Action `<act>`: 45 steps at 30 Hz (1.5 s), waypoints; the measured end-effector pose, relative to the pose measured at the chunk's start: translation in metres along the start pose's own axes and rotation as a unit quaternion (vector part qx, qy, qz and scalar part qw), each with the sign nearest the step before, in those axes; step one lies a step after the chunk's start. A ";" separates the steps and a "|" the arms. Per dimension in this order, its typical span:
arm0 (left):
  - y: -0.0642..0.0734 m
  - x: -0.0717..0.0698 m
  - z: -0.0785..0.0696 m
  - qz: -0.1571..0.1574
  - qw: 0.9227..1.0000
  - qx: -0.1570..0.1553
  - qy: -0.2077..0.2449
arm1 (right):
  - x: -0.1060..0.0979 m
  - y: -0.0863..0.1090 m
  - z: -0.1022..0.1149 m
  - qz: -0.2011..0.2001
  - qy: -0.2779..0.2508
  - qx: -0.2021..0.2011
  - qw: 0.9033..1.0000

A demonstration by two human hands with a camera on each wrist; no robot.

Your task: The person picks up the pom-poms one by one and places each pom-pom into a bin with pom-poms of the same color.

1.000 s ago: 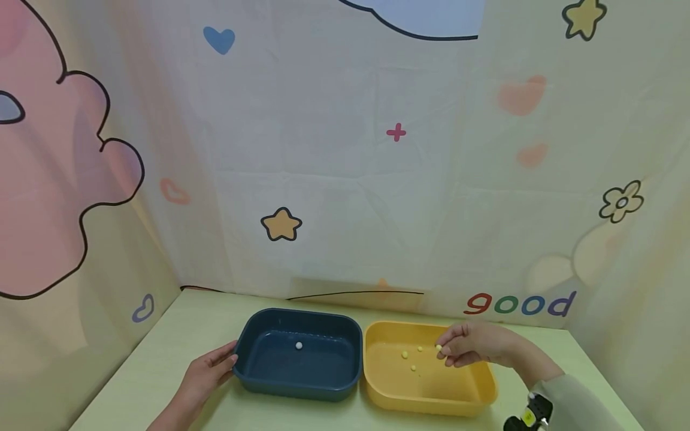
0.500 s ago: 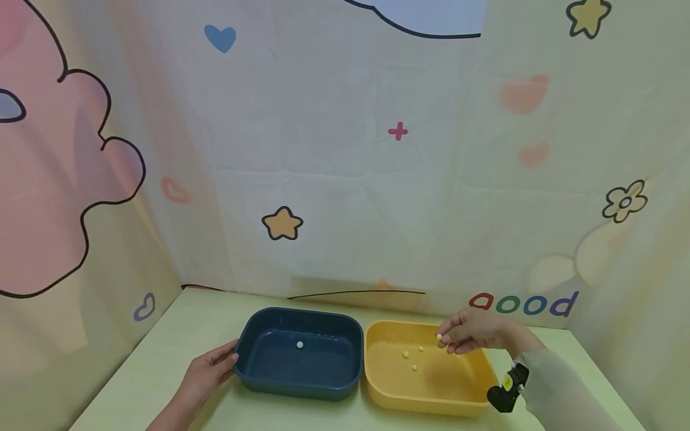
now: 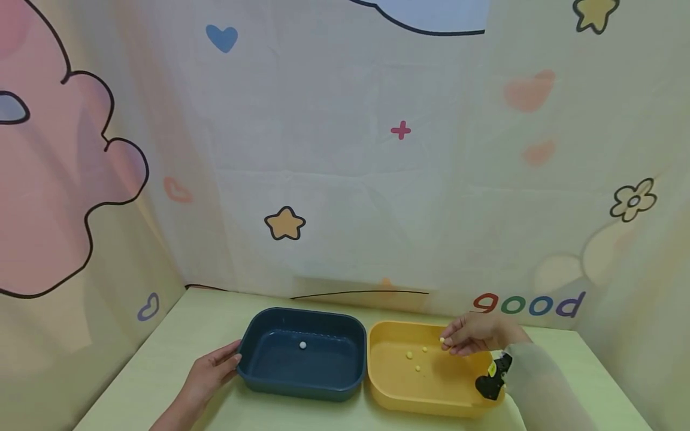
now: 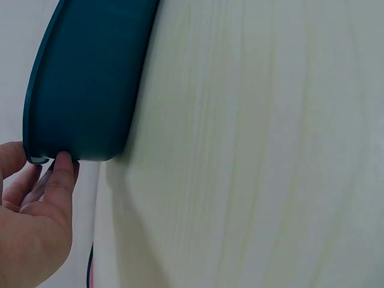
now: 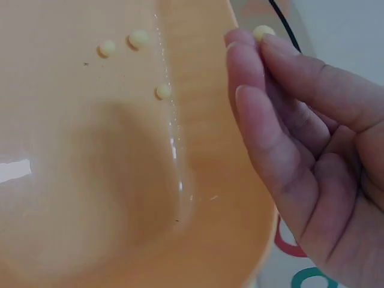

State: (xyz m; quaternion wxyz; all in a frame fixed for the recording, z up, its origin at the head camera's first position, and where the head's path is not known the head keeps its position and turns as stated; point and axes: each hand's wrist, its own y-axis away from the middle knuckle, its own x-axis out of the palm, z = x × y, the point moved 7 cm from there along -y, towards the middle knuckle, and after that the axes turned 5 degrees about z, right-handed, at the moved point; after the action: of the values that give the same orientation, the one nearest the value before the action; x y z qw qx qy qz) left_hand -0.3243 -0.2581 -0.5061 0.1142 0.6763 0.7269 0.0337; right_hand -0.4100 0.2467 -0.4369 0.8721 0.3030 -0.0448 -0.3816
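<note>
My left hand (image 3: pixel 207 371) holds the left end of a dark blue tray (image 3: pixel 302 389), its thumb and fingers at the rim and outer wall in the left wrist view. One small white ball (image 3: pixel 303 345) lies inside that tray. Above the far right part of a yellow tray (image 3: pixel 426 404), my right hand (image 3: pixel 474 334) pinches a small pale yellow ball (image 5: pixel 263 32) between thumb and fingertips. Three more pale yellow balls lie on the yellow tray's floor, among them a larger ball (image 3: pixel 409 355), a far ball (image 3: pixel 424 349) and a near ball (image 3: pixel 417 369).
Both trays stand side by side on a pale wood-grain table (image 3: pixel 135 377). Behind it hangs a printed curtain (image 3: pixel 334 239), which also runs down both sides. A black wrist device (image 3: pixel 492 377) sits at my right sleeve, over the yellow tray's right rim.
My right hand has lifted slightly with the pinched yellow ball, and the right forearm and wrist device have swung left. The left hand keeps its place on the blue tray.
</note>
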 end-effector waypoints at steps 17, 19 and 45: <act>-0.001 0.000 0.000 -0.002 1.000 0.009 -0.003 | -0.003 -0.029 -0.034 -0.002 -0.018 0.032 0.999; -0.001 0.000 -0.001 -0.003 1.000 0.010 -0.008 | -0.003 -0.031 -0.037 -0.002 -0.017 0.034 0.999; 0.002 0.001 0.001 -0.006 1.000 0.013 0.003 | 0.011 -0.058 -0.055 0.018 0.040 0.099 0.994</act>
State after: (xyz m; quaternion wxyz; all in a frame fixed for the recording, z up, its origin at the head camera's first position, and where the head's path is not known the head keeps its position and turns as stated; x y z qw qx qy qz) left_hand -0.3218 -0.2566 -0.5064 0.1039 0.6736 0.7314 0.0255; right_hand -0.4222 0.2359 -0.5158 0.8458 0.4020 -0.0528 -0.3467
